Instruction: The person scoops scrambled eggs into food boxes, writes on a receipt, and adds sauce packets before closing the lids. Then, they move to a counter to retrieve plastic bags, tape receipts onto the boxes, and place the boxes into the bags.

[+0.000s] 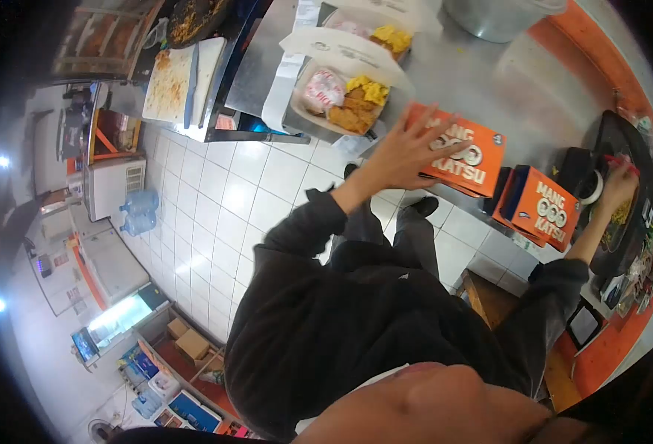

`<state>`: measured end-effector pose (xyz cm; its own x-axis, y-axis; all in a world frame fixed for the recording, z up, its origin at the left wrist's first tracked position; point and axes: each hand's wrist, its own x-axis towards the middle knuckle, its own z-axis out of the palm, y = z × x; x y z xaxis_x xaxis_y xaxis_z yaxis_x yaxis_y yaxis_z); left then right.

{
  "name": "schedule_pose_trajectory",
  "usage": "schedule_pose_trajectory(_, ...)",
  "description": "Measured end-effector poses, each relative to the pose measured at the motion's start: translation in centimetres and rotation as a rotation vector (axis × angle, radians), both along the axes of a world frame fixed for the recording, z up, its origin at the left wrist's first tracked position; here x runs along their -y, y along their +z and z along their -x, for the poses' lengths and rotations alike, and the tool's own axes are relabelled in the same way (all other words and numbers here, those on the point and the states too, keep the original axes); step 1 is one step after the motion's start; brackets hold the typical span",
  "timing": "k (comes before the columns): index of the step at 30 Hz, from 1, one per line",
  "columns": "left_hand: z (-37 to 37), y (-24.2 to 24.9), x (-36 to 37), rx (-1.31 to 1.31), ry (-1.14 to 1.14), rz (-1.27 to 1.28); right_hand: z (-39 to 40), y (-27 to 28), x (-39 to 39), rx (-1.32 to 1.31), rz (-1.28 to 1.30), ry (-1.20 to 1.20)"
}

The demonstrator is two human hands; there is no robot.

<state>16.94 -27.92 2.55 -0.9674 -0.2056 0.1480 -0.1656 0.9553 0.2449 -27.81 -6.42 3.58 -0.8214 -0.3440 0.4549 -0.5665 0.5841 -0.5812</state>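
Observation:
My left hand [408,152] lies with spread fingers on an orange box [463,148] printed "MANG KATSU". My right hand [619,185] is closed round a small red object [617,160] over a black tray [614,237] with yellow and green bits; its exact nature is unclear. Between my hands, more orange boxes [545,211] sit at the counter edge. Left of my left hand, an open box [308,103] holds a wrapped item [324,90], fried pieces [354,111] and yellow food [368,89]. Behind it stands another open box with yellow food [393,37].
A metal pot [500,16] stands on the steel counter [519,96]. At the upper left, a knife [192,87] lies on a stained cutting board [165,85], beside a pan of food [193,21]. Blue water bottles [140,213] stand on the tiled floor [201,222].

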Motion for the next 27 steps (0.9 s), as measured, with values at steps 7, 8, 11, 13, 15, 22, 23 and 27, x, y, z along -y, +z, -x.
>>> schedule_pose_trajectory(7,-9.1,-5.3,-0.4,-0.46,0.034,-0.323,-33.3,2.1,6.4,0.003,0.699,0.349)
schedule_pose_trajectory(8,-11.4,-7.5,1.0,-0.419,0.066,-0.376,-37.6,0.4,7.1,0.019,0.577,0.466)
schedule_pose_trajectory(11,-16.0,-9.0,5.6,-0.364,0.129,-0.442,-47.8,-5.8,11.1,0.164,0.364,0.593)
schedule_pose_trajectory(13,-16.7,-9.1,7.6,-0.275,0.087,-0.428,-51.2,-8.8,14.2,0.258,0.366,0.472)
schedule_pose_trajectory(15,-16.7,-9.3,8.5,-0.103,-0.016,-0.293,-52.4,-11.2,17.0,0.345,0.457,0.364)
schedule_pose_trajectory(22,-15.3,-11.0,10.5,-0.047,-0.079,-0.175,-48.6,-9.1,22.8,0.508,0.295,0.142)
schedule_pose_trajectory(23,-14.9,-11.2,10.8,-0.064,-0.064,-0.191,-47.9,-10.0,23.0,0.411,0.302,0.131)
schedule_pose_trajectory(27,-13.8,-12.3,11.1,-0.154,-0.039,-0.178,-49.4,-10.0,22.0,0.536,0.692,0.038)
